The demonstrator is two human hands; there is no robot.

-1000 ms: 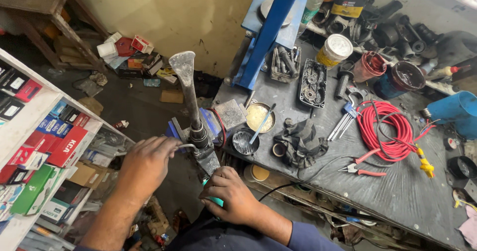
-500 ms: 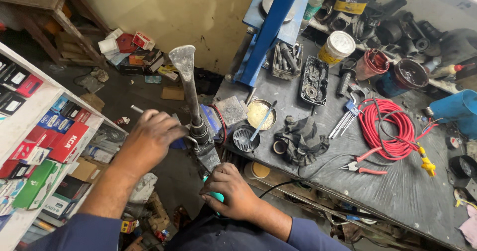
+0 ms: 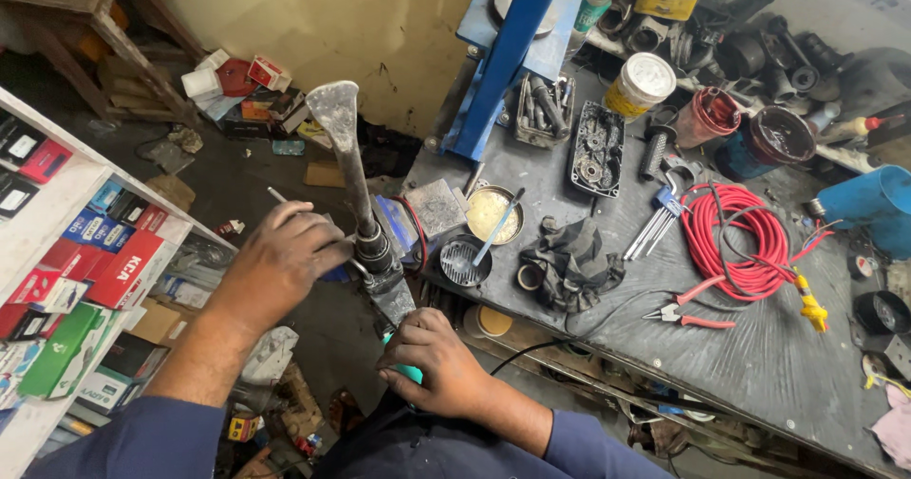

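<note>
A long grey metal shaft [image 3: 347,156] with a flared top and a black rubber boot stands upright at the corner of the workbench [image 3: 759,365], held at its base in a vise [image 3: 391,294]. My left hand [image 3: 280,261] is wrapped around a thin metal rod beside the shaft's boot. Lower down, my right hand [image 3: 436,360] grips a teal-handled tool [image 3: 406,370] just below the vise. Most of the teal tool is hidden under my fingers.
On the bench lie a dark rag [image 3: 569,261], a round tin with a brush [image 3: 489,213], a red coiled cable [image 3: 740,242], red-handled pliers [image 3: 688,313] and several greasy parts. A blue press frame [image 3: 508,52] rises behind. A shelf of boxes [image 3: 66,270] stands left.
My left hand has stayed on the rod beside the shaft while my arm shifted slightly. The right hand stays on the teal tool.
</note>
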